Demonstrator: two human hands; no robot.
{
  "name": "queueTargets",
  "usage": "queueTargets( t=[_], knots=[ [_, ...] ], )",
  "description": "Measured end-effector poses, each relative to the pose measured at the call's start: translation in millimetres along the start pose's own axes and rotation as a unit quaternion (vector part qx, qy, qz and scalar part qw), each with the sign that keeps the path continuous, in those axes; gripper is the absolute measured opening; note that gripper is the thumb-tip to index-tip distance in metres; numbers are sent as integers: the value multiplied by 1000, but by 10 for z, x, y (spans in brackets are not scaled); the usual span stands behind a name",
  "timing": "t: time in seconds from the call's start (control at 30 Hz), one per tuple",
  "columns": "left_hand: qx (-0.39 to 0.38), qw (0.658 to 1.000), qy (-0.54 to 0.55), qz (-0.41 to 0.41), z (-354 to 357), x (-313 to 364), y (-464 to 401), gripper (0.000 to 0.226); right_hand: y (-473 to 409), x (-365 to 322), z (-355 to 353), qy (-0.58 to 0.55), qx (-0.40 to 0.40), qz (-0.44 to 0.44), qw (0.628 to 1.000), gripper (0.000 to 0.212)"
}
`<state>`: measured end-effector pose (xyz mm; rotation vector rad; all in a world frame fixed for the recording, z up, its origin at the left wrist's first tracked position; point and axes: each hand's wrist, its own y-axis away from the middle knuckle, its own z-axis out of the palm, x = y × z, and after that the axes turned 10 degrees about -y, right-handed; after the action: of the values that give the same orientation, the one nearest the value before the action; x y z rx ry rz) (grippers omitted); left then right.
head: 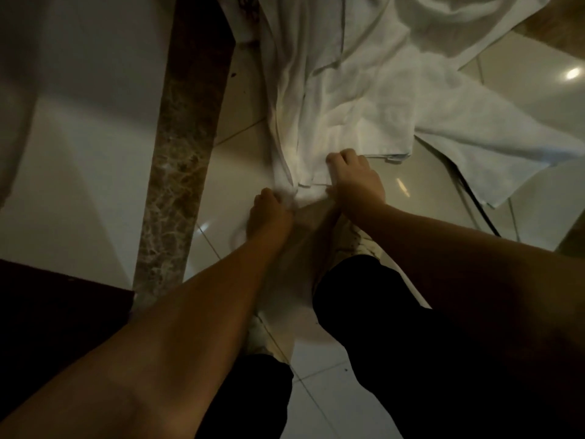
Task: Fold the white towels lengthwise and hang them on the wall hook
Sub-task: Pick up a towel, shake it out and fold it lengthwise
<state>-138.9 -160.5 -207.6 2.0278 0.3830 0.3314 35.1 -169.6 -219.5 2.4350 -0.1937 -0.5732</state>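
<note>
A white towel (319, 115) hangs down in long folds in the middle of the view, its lower end bunched between my hands. My left hand (269, 213) grips the bottom left corner of that end. Just right of it, my right hand (354, 175) holds the bottom hem with fingers curled over the cloth. A second white towel (493, 134) spreads out behind, draped to the right. No wall hook is in view.
A brown marble strip (186, 147) runs down the left beside a white wall panel (82, 172). Glossy pale floor tiles (329, 403) lie below. My dark-trousered legs (405, 327) stand under my arms. A dark edge (47, 299) sits at lower left.
</note>
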Motion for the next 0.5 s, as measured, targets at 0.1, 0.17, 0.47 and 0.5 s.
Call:
queueTargets(
  t=[0.1,0.17,0.47,0.5],
  knots=[
    [2,999,22,23,45,-34,-102,36,-106,63,19,-56,16,-8,998,34],
    [-14,998,45,38,17,-83,-93,28,-116,72,-27,-110,16,19,994,31],
    [-25,985,163,45,-495,-115,433,17,259,-168,-677,-198,51,85,975,26],
    [-39,981,187,42,-558,-99,513,22,332,-215,-765,-204,64,89,973,27]
  ],
)
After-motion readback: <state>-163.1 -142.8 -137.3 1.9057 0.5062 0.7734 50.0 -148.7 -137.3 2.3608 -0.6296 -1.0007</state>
